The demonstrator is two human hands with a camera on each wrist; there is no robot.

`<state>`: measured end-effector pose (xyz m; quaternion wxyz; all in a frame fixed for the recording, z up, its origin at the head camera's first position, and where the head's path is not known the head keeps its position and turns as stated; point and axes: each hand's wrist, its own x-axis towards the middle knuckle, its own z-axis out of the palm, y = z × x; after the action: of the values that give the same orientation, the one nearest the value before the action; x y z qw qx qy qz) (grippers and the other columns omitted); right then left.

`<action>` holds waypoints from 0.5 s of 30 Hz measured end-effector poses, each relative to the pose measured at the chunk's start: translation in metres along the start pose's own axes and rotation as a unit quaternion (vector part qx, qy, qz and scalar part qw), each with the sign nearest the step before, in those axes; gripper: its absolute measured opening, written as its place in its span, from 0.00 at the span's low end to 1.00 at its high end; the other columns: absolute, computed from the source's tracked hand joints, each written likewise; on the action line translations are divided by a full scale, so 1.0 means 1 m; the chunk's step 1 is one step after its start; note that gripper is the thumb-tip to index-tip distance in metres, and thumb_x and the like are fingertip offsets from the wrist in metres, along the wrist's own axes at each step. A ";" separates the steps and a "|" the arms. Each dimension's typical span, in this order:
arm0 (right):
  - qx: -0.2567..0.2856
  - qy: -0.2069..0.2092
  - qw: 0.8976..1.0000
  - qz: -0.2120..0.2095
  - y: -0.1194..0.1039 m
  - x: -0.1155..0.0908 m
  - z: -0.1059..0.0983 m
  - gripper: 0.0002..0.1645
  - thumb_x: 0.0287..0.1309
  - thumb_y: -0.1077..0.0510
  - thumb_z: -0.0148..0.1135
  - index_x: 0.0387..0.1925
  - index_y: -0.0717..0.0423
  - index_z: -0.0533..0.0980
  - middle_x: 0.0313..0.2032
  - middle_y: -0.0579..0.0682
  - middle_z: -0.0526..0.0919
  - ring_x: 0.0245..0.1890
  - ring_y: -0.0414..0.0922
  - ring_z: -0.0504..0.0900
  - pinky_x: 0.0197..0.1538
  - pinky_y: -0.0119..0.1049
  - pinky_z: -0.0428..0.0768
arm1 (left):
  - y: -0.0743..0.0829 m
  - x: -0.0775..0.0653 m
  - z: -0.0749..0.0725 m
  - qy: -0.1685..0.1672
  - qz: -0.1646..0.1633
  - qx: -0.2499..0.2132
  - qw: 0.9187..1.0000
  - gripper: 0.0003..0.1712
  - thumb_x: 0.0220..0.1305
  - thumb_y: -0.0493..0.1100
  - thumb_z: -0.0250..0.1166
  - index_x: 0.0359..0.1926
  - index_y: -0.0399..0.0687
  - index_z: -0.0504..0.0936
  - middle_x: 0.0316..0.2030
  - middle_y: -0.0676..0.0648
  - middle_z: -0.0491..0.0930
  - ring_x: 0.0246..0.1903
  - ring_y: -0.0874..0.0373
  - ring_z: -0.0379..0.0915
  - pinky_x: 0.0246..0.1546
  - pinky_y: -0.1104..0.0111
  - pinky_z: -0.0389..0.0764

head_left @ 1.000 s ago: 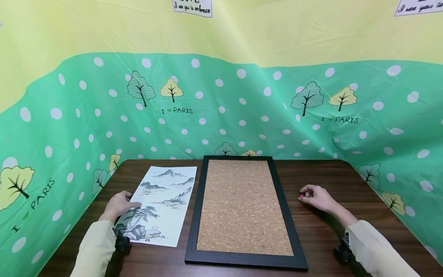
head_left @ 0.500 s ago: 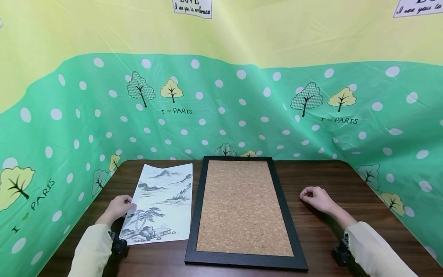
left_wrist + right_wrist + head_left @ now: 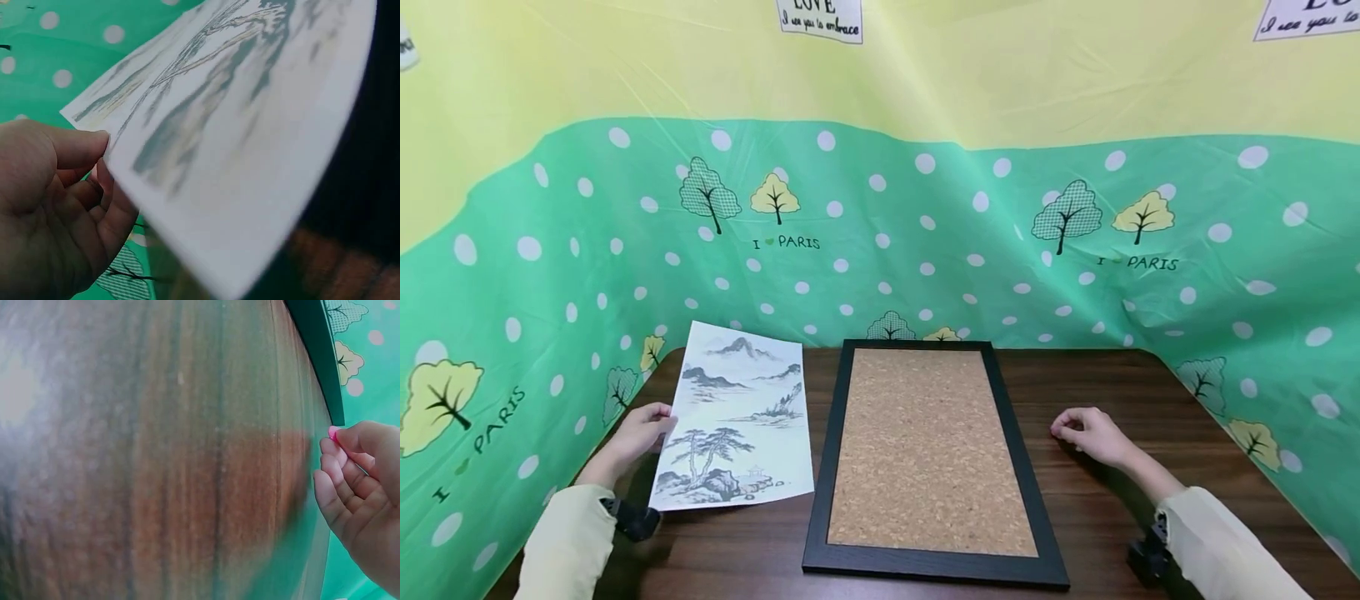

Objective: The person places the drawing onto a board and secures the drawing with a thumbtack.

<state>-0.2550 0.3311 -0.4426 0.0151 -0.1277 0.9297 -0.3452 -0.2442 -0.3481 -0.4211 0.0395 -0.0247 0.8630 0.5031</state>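
At the left side of the dark wood table (image 3: 737, 562), the head view shows the left hand (image 3: 638, 433) pinching the left edge of a sheet printed with an ink-style landscape (image 3: 730, 392). The sheet is tilted up, its far edge standing above the table's back edge and in front of the polka-dot fabric (image 3: 887, 225). A second ago it lay flat on the table; it is now raised and turned slightly. The black-framed corkboard (image 3: 932, 450) has not been displaced. The sheet's lower right corner is close to the left rail of the frame; contact there cannot be confirmed. The right hand (image 3: 1093, 435) is on the far side of the board, fingertips together, in much the same place as before.

The left wrist view confirms the grip: the thumb is on the printed face, with the other fingers curled behind. The sheet bows gently, and no crease is noted. In this inspector's judgement, the lift is achieved and the sheet can be moved freely, though a one-edge hold leaves the opposite side liable to sag.

The right wrist view shows the thumb and forefinger closed on a small pink item, by its look a push pin (image 3: 333, 432). It is judged held ready, with no pin seen in the cork.
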 end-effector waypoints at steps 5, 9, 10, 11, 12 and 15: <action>0.001 -0.001 1.000 0.000 0.001 -0.001 0.000 0.06 0.57 0.65 0.54 0.31 0.63 0.78 0.26 0.50 0.78 0.22 0.38 0.72 0.24 0.31 0.74 | -0.028 0.021 -0.016 -0.007 0.027 -0.019 0.999 0.15 0.66 0.45 0.52 0.42 0.36 0.69 0.29 0.49 0.76 0.26 0.61 0.73 0.26 0.67 0.75; -0.001 0.000 1.000 0.002 0.003 -0.001 0.000 0.06 0.57 0.65 0.54 0.31 0.63 0.78 0.27 0.50 0.78 0.23 0.38 0.72 0.24 0.31 0.74 | -0.042 0.037 -0.021 0.006 0.033 -0.014 0.999 0.18 0.65 0.50 0.53 0.45 0.40 0.70 0.30 0.51 0.77 0.27 0.61 0.73 0.26 0.67 0.74; 0.000 0.001 1.000 0.003 0.003 -0.001 0.000 0.06 0.57 0.65 0.54 0.31 0.63 0.78 0.27 0.50 0.78 0.23 0.39 0.72 0.25 0.31 0.74 | -0.039 0.037 -0.019 0.006 0.029 -0.018 0.999 0.18 0.65 0.50 0.53 0.46 0.39 0.70 0.31 0.50 0.77 0.28 0.60 0.73 0.26 0.67 0.74; 0.001 0.001 1.000 0.003 0.003 -0.001 0.000 0.06 0.57 0.65 0.54 0.31 0.63 0.78 0.27 0.50 0.78 0.23 0.39 0.72 0.25 0.31 0.74 | -0.037 0.039 -0.018 0.004 0.030 -0.021 0.999 0.19 0.65 0.51 0.53 0.46 0.41 0.70 0.31 0.50 0.78 0.28 0.60 0.74 0.26 0.68 0.74; 0.002 0.002 1.000 0.004 0.002 -0.001 0.000 0.06 0.57 0.65 0.54 0.31 0.63 0.78 0.27 0.50 0.78 0.23 0.39 0.72 0.25 0.31 0.75 | -0.032 0.038 -0.015 0.002 0.030 -0.028 0.999 0.19 0.64 0.52 0.54 0.46 0.41 0.70 0.31 0.50 0.78 0.28 0.60 0.74 0.26 0.67 0.75; 0.002 0.005 1.000 -0.003 0.002 -0.001 0.000 0.06 0.57 0.66 0.54 0.31 0.63 0.78 0.27 0.51 0.79 0.23 0.39 0.72 0.25 0.31 0.75 | 0.000 0.028 -0.002 -0.012 0.025 -0.037 0.999 0.19 0.65 0.51 0.54 0.47 0.41 0.70 0.33 0.49 0.78 0.29 0.60 0.74 0.28 0.67 0.76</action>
<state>-0.2546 0.3322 -0.4440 0.0095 -0.1285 0.9286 -0.3480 -0.2724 -0.3494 -0.4227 0.0359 0.0014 0.8438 0.5355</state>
